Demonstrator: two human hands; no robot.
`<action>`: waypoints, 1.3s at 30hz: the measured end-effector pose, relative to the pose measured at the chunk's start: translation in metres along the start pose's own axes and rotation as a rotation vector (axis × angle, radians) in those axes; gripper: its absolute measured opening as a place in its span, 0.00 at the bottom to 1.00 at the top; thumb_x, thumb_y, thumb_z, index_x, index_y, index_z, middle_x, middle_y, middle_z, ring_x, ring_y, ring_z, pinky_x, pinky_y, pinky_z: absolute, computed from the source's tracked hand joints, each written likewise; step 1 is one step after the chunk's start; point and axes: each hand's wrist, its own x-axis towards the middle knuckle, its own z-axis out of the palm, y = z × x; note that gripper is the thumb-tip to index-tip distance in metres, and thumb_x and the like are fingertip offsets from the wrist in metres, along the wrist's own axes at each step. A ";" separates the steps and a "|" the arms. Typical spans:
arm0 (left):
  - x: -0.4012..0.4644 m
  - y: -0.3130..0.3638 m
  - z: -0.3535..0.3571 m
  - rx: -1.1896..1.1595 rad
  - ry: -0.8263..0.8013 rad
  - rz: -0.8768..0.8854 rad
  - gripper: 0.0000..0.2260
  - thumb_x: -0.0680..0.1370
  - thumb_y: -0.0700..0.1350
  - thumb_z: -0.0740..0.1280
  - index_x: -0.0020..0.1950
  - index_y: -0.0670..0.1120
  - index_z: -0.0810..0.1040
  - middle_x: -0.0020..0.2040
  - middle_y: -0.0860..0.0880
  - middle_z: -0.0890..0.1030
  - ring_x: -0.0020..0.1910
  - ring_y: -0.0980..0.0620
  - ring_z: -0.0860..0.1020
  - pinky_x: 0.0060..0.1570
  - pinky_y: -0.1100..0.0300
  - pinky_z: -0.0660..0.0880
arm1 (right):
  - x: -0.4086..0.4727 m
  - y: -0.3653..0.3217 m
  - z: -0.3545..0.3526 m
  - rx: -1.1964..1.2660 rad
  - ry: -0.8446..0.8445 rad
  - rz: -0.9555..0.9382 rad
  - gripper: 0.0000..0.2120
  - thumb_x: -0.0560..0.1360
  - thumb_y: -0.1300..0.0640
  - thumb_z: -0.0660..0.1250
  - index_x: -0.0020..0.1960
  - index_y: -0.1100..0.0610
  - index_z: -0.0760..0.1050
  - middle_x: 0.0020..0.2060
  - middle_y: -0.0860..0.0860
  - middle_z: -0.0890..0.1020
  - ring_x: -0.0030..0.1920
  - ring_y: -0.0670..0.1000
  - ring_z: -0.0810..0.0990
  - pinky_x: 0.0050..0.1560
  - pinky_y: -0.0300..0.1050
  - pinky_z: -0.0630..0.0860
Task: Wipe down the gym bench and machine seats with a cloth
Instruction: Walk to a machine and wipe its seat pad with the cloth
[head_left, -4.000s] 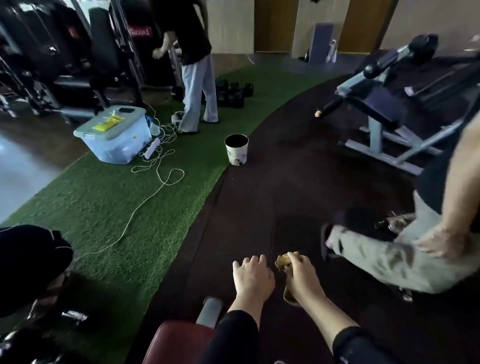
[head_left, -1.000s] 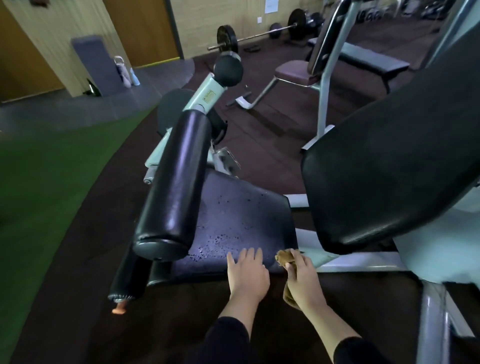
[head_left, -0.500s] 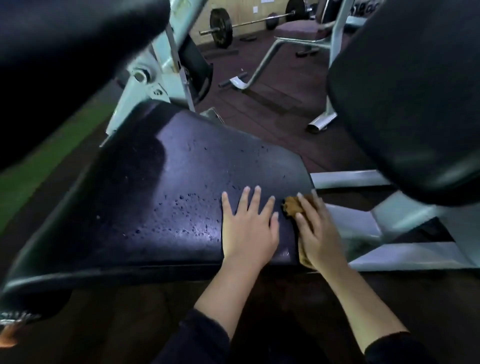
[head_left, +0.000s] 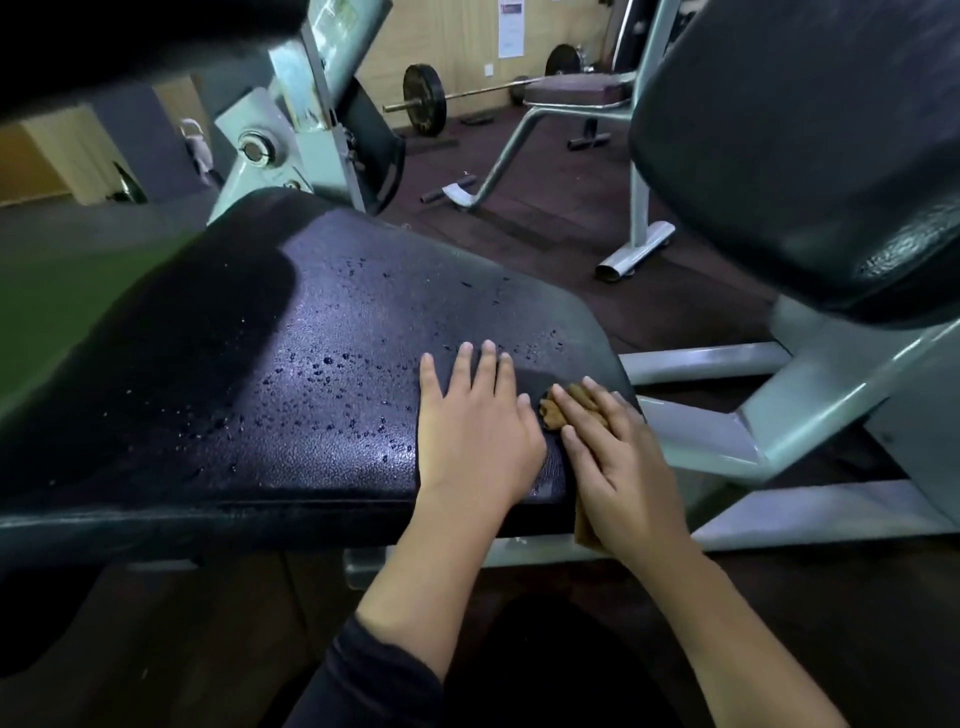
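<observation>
Our brown cloth (head_left: 558, 413) sits at the wet black seat's (head_left: 311, 374) right near corner, under our right hand (head_left: 621, 467) pressing it with straight fingers, our left hand (head_left: 475, 441) flat on the seat beside it, black backrest (head_left: 800, 140) right of the seat.

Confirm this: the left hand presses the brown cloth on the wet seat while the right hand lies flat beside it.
Wrong hands. In the head view the right hand presses the brown cloth at the edge of the wet seat, while the left hand lies flat beside it.
</observation>
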 end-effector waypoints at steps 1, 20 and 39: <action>0.000 0.000 0.000 -0.002 0.004 0.002 0.26 0.83 0.53 0.43 0.80 0.46 0.48 0.80 0.49 0.48 0.79 0.50 0.45 0.74 0.41 0.38 | 0.005 0.000 0.002 -0.001 -0.023 0.004 0.21 0.77 0.43 0.51 0.68 0.40 0.68 0.72 0.44 0.66 0.72 0.48 0.62 0.72 0.44 0.58; -0.002 -0.003 0.000 -0.059 0.052 0.024 0.24 0.83 0.51 0.45 0.80 0.47 0.52 0.80 0.50 0.52 0.78 0.50 0.49 0.75 0.44 0.42 | -0.011 -0.037 0.006 -0.017 -0.024 0.124 0.24 0.76 0.48 0.50 0.70 0.47 0.67 0.73 0.44 0.63 0.73 0.48 0.58 0.71 0.38 0.49; 0.000 -0.003 0.001 -0.097 0.077 -0.002 0.24 0.83 0.50 0.46 0.79 0.48 0.55 0.79 0.50 0.54 0.78 0.50 0.49 0.75 0.43 0.42 | 0.005 -0.021 0.000 -0.048 -0.073 0.163 0.19 0.80 0.55 0.57 0.71 0.48 0.66 0.74 0.45 0.62 0.74 0.49 0.57 0.73 0.43 0.53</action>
